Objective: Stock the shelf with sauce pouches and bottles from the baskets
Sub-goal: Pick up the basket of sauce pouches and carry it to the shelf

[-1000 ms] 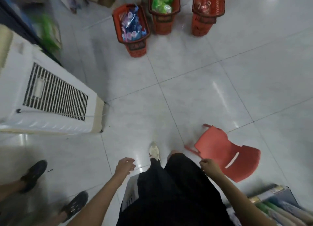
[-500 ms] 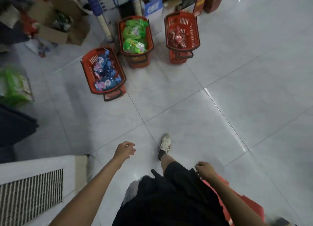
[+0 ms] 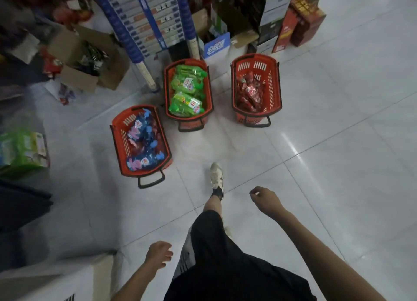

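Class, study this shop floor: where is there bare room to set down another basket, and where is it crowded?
Bare tiles stretch right of the red-pouch basket. A smaller patch lies between the blue-pouch basket, the green-pouch basket and the shoe. Crowded: the cardboard boxes and shelf post at upper left.

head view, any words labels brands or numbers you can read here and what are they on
None can be read with certainty.
Blue cardboard sign, white characters: too blurred to read.
Green plastic sauce pouches, red-and-white labels: too small.
Blue plastic sauce pouches, labels: blurred.
Red plastic sauce pouches, labels: blurred.
Price strips on the blue-and-grey metal shelf: too small.
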### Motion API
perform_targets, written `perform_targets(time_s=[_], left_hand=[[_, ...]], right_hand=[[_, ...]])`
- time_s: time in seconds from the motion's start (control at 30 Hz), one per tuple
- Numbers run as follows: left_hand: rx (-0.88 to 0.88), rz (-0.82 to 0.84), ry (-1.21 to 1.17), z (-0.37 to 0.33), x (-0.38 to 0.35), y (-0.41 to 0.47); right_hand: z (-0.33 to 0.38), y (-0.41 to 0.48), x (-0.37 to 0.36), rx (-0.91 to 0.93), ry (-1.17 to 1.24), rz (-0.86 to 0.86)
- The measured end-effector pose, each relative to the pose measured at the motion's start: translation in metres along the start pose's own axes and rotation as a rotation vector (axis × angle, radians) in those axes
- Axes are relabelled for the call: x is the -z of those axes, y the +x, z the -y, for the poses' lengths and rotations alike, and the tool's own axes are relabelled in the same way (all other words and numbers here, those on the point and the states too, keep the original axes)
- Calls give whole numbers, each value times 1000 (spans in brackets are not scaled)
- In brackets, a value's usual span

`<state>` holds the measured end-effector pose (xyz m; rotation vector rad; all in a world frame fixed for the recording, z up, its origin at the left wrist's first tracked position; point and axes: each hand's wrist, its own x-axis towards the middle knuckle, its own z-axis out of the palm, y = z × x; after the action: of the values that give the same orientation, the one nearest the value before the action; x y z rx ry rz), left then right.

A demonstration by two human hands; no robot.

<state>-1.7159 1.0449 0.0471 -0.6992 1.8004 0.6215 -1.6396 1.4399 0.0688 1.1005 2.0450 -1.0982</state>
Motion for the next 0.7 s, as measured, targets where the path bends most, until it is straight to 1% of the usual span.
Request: perform_targets(time_s=[0.07, 0.2, 0.3, 0.43, 0.57, 0.7], left_hand=[[-9, 4, 4, -53, -2, 12], [-47, 36, 65, -181, -11, 28], [-151, 24, 98, -297, -30, 31], [-317, 44, 145, -446, -63, 35], [-415, 51, 183, -560, -106, 45], [-438, 49, 251, -633, -159, 84]], right_hand=[[8, 26, 25, -32, 2, 8], [1, 60, 69, -178, 37, 32], [-9, 83, 105, -283, 60, 37], [-14, 126, 152, -365, 101, 43], [-4, 199, 197, -341, 139, 81], [7, 296, 241, -281, 192, 97]])
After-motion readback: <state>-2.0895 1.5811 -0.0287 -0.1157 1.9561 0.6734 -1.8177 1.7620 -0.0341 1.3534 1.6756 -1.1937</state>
